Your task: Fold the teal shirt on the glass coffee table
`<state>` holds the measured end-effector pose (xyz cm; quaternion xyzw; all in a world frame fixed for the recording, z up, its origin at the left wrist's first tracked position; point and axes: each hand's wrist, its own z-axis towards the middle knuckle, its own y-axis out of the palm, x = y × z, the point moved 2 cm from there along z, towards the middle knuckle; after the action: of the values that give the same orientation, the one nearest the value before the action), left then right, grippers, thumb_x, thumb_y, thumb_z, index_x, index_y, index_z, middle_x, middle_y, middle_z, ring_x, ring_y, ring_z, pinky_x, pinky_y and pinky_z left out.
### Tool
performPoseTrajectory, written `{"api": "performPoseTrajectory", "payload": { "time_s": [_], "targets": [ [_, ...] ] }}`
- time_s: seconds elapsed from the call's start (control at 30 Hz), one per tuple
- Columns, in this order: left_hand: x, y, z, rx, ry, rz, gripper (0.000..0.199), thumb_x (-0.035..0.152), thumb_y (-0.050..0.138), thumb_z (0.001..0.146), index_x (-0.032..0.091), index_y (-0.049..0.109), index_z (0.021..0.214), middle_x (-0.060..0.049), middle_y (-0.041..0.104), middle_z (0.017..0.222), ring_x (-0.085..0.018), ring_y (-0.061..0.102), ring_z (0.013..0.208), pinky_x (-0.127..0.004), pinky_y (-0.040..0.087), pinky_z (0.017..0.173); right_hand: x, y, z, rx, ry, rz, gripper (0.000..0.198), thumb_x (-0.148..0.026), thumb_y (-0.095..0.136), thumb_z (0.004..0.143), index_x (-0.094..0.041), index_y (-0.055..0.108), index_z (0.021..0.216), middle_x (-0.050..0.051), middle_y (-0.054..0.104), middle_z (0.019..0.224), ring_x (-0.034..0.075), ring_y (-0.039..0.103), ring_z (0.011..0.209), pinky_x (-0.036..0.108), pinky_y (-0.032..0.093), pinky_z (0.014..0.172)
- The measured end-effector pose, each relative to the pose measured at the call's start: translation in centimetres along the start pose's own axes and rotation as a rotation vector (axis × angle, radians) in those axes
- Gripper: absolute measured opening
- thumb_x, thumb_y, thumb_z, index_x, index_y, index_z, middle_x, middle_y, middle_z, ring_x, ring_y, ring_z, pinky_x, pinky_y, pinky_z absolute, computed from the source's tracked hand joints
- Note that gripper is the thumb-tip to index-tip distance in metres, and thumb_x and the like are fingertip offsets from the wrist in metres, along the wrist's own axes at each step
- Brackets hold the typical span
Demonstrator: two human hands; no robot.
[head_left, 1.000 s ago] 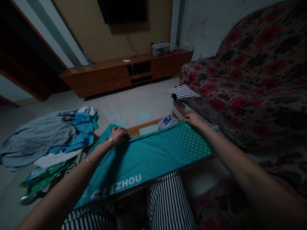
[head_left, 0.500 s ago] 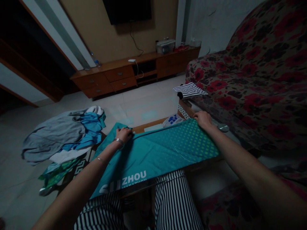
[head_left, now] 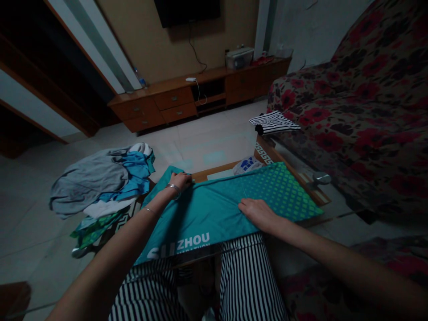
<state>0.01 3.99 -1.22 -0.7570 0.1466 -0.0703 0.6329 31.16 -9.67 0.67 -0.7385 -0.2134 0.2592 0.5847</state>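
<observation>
A teal shirt (head_left: 207,209) with white "SUZHOU" lettering and a green-dotted end lies folded lengthwise across a low glass-topped table, over my knees. My left hand (head_left: 181,180), with bracelets at the wrist, is closed on its far edge near the left end. My right hand (head_left: 259,214) rests at the middle of the cloth, its fingers curled and pinching at the surface, where creases run toward them. A thin pale thread (head_left: 243,185) leads down to these fingers; whether they hold it too is hidden.
Left on the table is a heap of clothes, with a grey garment (head_left: 87,180) on top. A striped folded cloth (head_left: 274,122) lies at the far right corner. Beneath the glass shows a plastic bag (head_left: 248,165). A flowered sofa (head_left: 334,111) stands at right, a wooden TV cabinet (head_left: 174,100) beyond.
My right hand has let go of the shirt's far right corner and come nearer and leftward onto the middle of the cloth. The left hand keeps its hold. The whole view has shifted slightly.
</observation>
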Motion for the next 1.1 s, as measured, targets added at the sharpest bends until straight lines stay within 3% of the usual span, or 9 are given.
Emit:
{"api": "performPoseTrajectory", "payload": {
  "time_s": [0.17,0.3,0.47,0.57,0.7,0.8,0.93,1.03,1.1],
  "targets": [
    [-1.0,-0.4,-0.2,0.009,0.034,0.001,0.011,0.029,0.059,0.079,0.022,0.066,0.085,-0.006,0.067,0.095,-0.024,0.054,0.099,-0.039,0.029,0.090,4.0,-2.1,1.5,0.000,0.042,0.041,0.021,-0.026,0.046,0.091,-0.019,0.065,0.093,0.008,0.065,0.099,0.020,0.059,0.092,0.026,0.041,0.075],
    [-2.7,-1.1,-0.5,0.048,0.118,0.071,0.010,0.020,0.061,0.075,0.023,0.067,0.082,-0.006,0.067,0.091,-0.026,0.052,0.101,-0.045,0.024,0.095,11.2,-3.7,3.2,0.130,0.292,-0.138,0.030,-0.017,0.039,0.091,-0.016,0.064,0.108,0.014,0.062,0.109,0.024,0.054,0.105,0.032,0.040,0.085],
    [-4.7,-1.2,-0.4,0.141,0.060,0.135,0.030,0.009,0.048,0.078,0.024,0.067,0.094,-0.009,0.064,0.101,-0.027,0.047,0.104,-0.048,0.024,0.095,18.2,-2.4,3.5,0.083,0.478,-0.243,0.035,-0.016,0.033,0.091,-0.012,0.065,0.104,0.018,0.062,0.106,0.025,0.056,0.099,0.034,0.040,0.079],
    [-5.7,-0.4,0.3,0.214,-0.073,0.090,0.040,0.006,0.048,0.074,0.025,0.064,0.106,-0.010,0.060,0.112,-0.028,0.046,0.108,-0.047,0.027,0.092,19.7,-1.2,3.0,0.117,0.476,-0.236,0.032,-0.019,0.034,0.091,-0.014,0.065,0.099,0.015,0.063,0.102,0.023,0.057,0.094,0.032,0.039,0.075],
    [-6.4,0.6,1.2,0.207,-0.118,0.048,0.033,0.005,0.051,0.070,0.021,0.069,0.093,-0.012,0.062,0.105,-0.029,0.049,0.104,-0.046,0.030,0.089,20.3,-0.3,2.5,0.182,0.461,-0.225,0.029,-0.021,0.037,0.090,-0.018,0.064,0.100,0.011,0.063,0.101,0.022,0.055,0.095,0.031,0.036,0.073],
    [-6.3,-0.3,0.8,0.220,-0.112,0.045,0.026,0.008,0.053,0.071,0.020,0.070,0.086,-0.011,0.063,0.103,-0.029,0.048,0.105,-0.048,0.029,0.091,20.6,-0.4,2.0,0.223,0.444,-0.225,0.024,-0.025,0.042,0.088,-0.017,0.065,0.090,0.011,0.063,0.097,0.023,0.053,0.094,0.032,0.035,0.073],
    [-5.7,-3.3,-4.3,0.348,-0.055,0.031,0.015,0.018,0.051,0.079,0.020,0.065,0.079,-0.008,0.063,0.107,-0.027,0.047,0.109,-0.047,0.028,0.094,20.9,-1.1,-0.1,0.371,0.401,-0.192,0.020,-0.028,0.048,0.085,-0.018,0.065,0.084,0.009,0.064,0.095,0.024,0.053,0.093,0.033,0.037,0.073],
    [-5.0,-5.4,-11.4,0.509,0.034,0.003,0.014,0.021,0.049,0.083,0.020,0.062,0.078,-0.006,0.062,0.112,-0.025,0.046,0.113,-0.046,0.028,0.096,20.5,-0.9,-3.4,0.514,0.316,-0.092,0.017,-0.031,0.050,0.083,-0.020,0.063,0.085,0.008,0.064,0.099,0.025,0.055,0.094,0.035,0.040,0.076],
    [-4.3,-5.8,-16.0,0.523,0.077,-0.011,0.015,0.022,0.047,0.086,0.020,0.060,0.078,-0.006,0.062,0.112,-0.024,0.047,0.113,-0.045,0.029,0.096,19.5,-0.1,-5.9,0.580,0.217,0.002,0.015,-0.031,0.052,0.082,-0.020,0.061,0.084,0.008,0.065,0.102,0.025,0.057,0.097,0.036,0.042,0.080]
  ]
}}
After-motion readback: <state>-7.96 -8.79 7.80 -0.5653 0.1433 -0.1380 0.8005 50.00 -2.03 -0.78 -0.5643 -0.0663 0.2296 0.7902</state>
